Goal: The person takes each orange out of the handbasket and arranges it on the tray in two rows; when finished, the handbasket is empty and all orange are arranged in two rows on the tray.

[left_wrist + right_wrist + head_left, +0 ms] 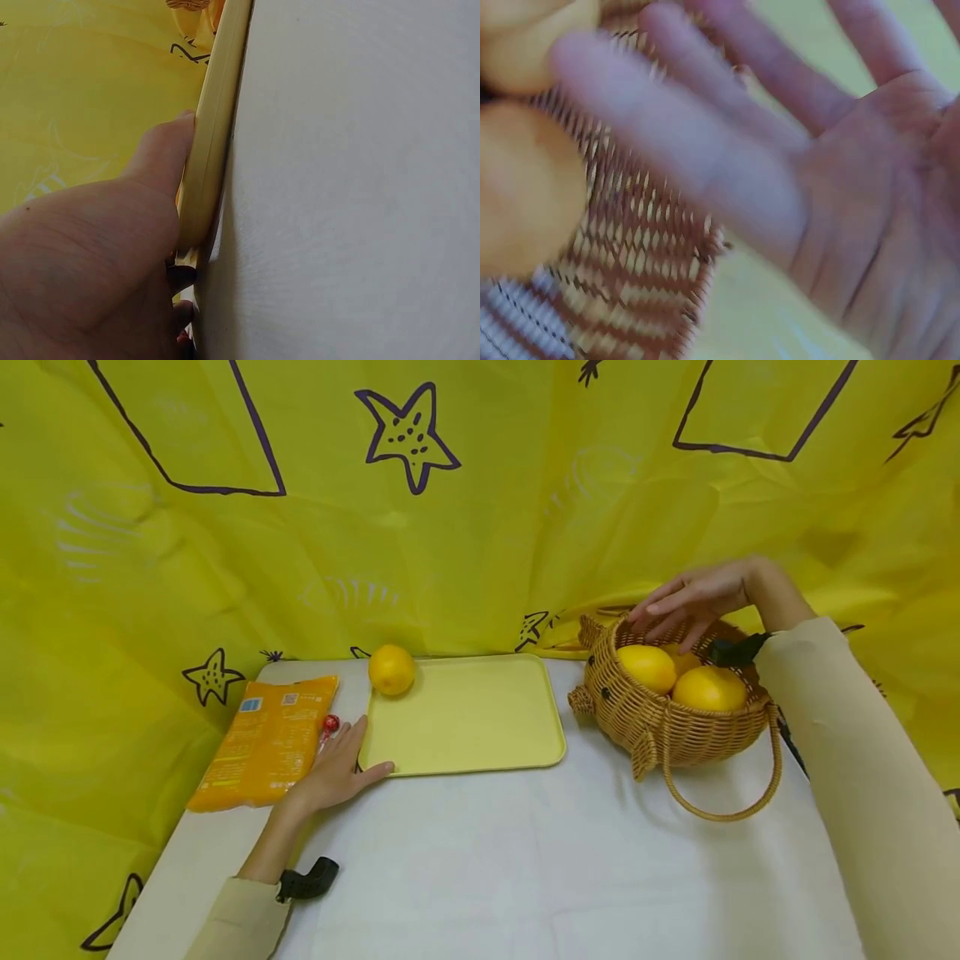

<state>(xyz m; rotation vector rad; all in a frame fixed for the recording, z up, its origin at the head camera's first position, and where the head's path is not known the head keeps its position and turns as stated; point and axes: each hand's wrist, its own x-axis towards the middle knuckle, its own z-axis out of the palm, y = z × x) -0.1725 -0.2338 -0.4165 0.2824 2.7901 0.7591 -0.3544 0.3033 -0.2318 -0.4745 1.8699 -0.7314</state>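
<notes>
My left hand [333,772] rests at the near left corner of a pale yellow tray [480,718]. Its thumb touches the front rim and its straight fingers lie along the left side; the left wrist view has the thumb against the tray rim [214,127]. A lemon [392,670] sits at the tray's far left corner. Over the mouth of a wicker basket [697,735] hovers my right hand [705,597], fingers extended and holding nothing. Inside the basket are yellow lemons [647,668], one partly hidden behind two others. The right wrist view is blurred, showing spread fingers beside a lemon [525,187].
An orange packet [266,743] lies left of the tray, with a red-headed lollipop [331,723] between it and the tray. The basket's handle [723,817] hangs down toward the front. A yellow patterned cloth [465,552] rises behind the white table [540,860].
</notes>
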